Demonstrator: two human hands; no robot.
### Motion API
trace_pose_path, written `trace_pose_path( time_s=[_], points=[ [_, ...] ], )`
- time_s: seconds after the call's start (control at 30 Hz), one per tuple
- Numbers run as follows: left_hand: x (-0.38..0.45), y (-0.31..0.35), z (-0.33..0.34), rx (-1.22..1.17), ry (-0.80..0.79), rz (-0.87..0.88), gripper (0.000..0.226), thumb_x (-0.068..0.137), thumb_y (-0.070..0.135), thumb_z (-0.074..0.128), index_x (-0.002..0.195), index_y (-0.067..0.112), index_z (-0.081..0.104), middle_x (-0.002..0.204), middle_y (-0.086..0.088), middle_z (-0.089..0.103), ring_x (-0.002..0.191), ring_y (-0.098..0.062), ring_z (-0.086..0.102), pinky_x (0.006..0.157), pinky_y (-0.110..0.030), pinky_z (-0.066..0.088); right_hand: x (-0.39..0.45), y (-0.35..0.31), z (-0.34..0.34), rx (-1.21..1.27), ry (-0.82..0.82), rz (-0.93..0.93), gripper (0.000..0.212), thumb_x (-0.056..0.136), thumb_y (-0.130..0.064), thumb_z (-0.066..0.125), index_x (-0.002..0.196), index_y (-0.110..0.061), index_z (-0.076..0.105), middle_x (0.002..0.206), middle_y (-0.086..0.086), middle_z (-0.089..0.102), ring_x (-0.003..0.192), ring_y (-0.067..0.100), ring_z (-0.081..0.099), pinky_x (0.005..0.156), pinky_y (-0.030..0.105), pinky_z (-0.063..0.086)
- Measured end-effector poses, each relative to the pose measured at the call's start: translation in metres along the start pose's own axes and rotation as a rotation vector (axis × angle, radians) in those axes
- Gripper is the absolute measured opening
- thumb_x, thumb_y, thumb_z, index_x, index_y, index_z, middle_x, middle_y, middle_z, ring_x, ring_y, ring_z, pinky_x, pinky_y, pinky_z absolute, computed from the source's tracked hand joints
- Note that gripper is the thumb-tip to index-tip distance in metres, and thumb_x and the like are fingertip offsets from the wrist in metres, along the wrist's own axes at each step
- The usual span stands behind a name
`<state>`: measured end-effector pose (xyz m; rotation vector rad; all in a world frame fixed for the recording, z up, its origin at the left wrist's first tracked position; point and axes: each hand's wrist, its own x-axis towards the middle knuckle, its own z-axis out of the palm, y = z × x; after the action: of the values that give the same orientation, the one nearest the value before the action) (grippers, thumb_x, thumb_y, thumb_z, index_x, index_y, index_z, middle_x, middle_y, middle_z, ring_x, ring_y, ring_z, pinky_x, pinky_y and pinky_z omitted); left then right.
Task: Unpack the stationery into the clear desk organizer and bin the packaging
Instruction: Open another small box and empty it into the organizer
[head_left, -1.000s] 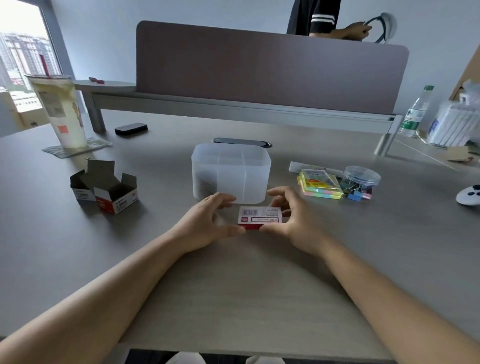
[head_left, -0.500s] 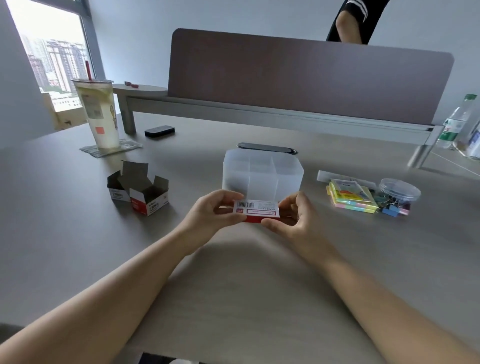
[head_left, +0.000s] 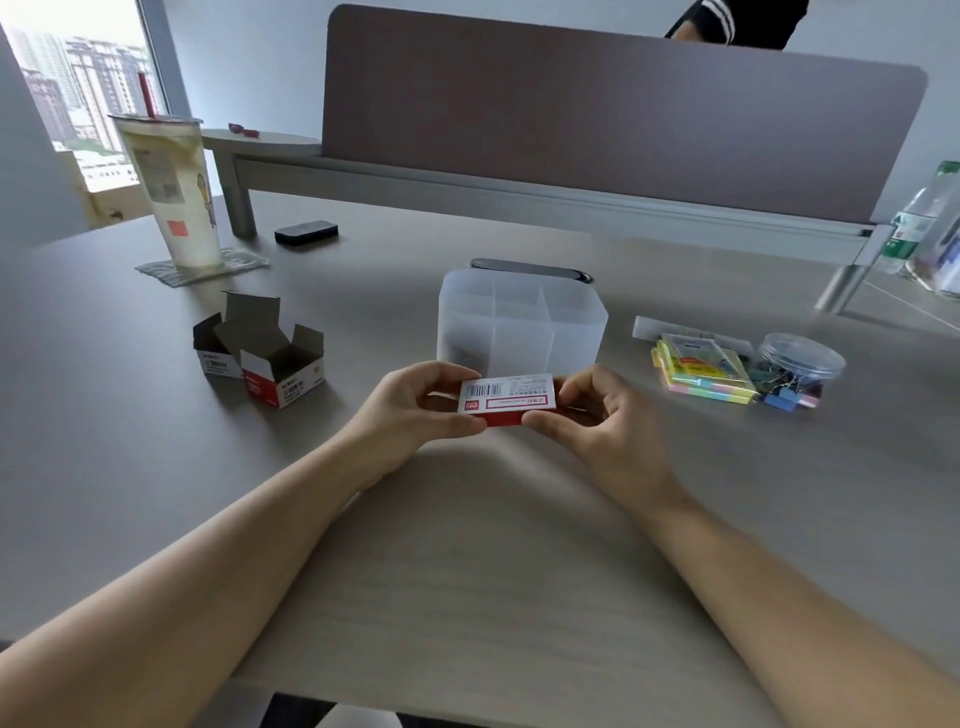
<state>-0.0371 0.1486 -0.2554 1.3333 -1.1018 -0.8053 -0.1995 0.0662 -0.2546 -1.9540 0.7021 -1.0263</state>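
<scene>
Box (head_left: 506, 399) red-white | pinched by left hand (head_left: 415, 410), right hand (head_left: 602, 421) fingers | before organizer (head_left: 522, 325)

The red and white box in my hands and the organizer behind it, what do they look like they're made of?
The red and white box looks like thin printed card with a matte to slightly satin finish: flat faces, crisp edges, a printed barcode. The organizer looks like frosted translucent plastic: its inner dividers show dimly through milky, smooth walls with rounded corners.
</scene>
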Motion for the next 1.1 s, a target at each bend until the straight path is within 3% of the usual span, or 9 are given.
trace_pose_path(
  time_s=[0.27,0.47,0.53,0.6,0.7,0.77,0.87,1.0,1.1],
  points=[
    [0.0,0.003,0.001,-0.011,0.025,0.019,0.033,0.07,-0.009,0.065,0.088,0.019,0.059,0.085,0.001,0.063,0.062,0.006,0.061,0.062,-0.007,0.049,0.0,-0.004,0.002,0.184,-0.012,0.007,0.02,0.068,-0.001,0.071,0.065,-0.017,0.058,0.081,-0.009,0.065,0.069,-0.005,0.065,0.07,0.01,0.052],
    [0.002,0.003,-0.001,0.047,0.04,0.021,0.039,0.068,-0.011,0.066,0.099,0.011,0.059,0.084,0.003,0.062,0.061,0.008,0.062,0.065,-0.006,0.051,0.003,-0.003,-0.003,0.236,-0.032,0.018,0.02,0.07,0.004,0.067,0.085,-0.01,0.067,0.086,-0.007,0.064,0.07,-0.007,0.064,0.071,0.007,0.05],
    [0.002,0.003,-0.002,0.093,0.05,0.03,0.04,0.068,-0.011,0.067,0.1,0.011,0.058,0.084,0.005,0.062,0.061,0.008,0.062,0.068,-0.007,0.051,0.004,-0.001,-0.002,0.217,-0.062,0.029,0.018,0.071,0.006,0.066,0.079,-0.01,0.064,0.087,-0.007,0.063,0.071,-0.007,0.064,0.071,0.008,0.05],
    [0.003,0.002,-0.003,0.105,0.069,0.038,0.04,0.067,-0.011,0.068,0.096,0.014,0.057,0.084,0.005,0.061,0.066,0.002,0.063,0.071,-0.009,0.052,0.005,0.002,-0.002,0.178,-0.059,0.049,0.027,0.071,0.004,0.068,0.082,-0.016,0.053,0.09,-0.005,0.062,0.079,0.0,0.064,0.077,0.014,0.052],
    [0.002,0.0,-0.002,0.167,0.032,0.042,0.04,0.066,-0.007,0.071,0.093,0.019,0.057,0.087,0.006,0.062,0.079,-0.006,0.063,0.077,-0.016,0.053,0.004,0.004,-0.003,-0.023,-0.136,0.035,0.05,0.07,-0.007,0.073,0.107,-0.022,0.043,0.113,-0.003,0.052,0.104,0.01,0.054,0.091,0.022,0.046],
    [0.002,-0.002,0.0,0.222,-0.022,0.048,0.041,0.065,-0.005,0.073,0.096,0.017,0.058,0.087,0.005,0.064,0.078,-0.004,0.064,0.078,-0.017,0.053,0.002,0.003,-0.002,-0.155,-0.212,0.0,0.058,0.069,-0.013,0.074,0.119,-0.021,0.045,0.118,-0.005,0.049,0.108,0.008,0.049,0.091,0.017,0.043],
    [0.002,-0.004,0.001,0.3,-0.035,0.066,0.041,0.063,-0.002,0.075,0.093,0.021,0.058,0.085,0.003,0.065,0.071,-0.001,0.064,0.076,-0.017,0.053,0.003,0.002,-0.001,-0.311,-0.237,-0.075,0.051,0.07,-0.017,0.075,0.117,-0.015,0.055,0.112,0.001,0.059,0.099,0.008,0.052,0.083,0.005,0.039],
    [0.004,-0.003,-0.004,0.443,-0.025,0.088,0.04,0.064,0.005,0.076,0.097,0.021,0.059,0.093,-0.006,0.065,0.083,-0.018,0.062,0.08,-0.026,0.051,0.005,0.002,-0.005,-0.383,-0.238,-0.078,0.048,0.071,-0.016,0.073,0.116,-0.012,0.057,0.116,0.008,0.061,0.105,0.019,0.055,0.092,0.022,0.041],
    [0.004,-0.002,-0.008,0.46,-0.03,0.054,0.037,0.068,0.005,0.073,0.095,0.025,0.058,0.09,-0.002,0.063,0.08,-0.021,0.06,0.076,-0.029,0.051,0.006,0.003,-0.009,-0.389,-0.253,-0.056,0.049,0.072,-0.014,0.073,0.118,-0.011,0.056,0.117,0.008,0.06,0.107,0.02,0.055,0.094,0.023,0.04]
  ],
)
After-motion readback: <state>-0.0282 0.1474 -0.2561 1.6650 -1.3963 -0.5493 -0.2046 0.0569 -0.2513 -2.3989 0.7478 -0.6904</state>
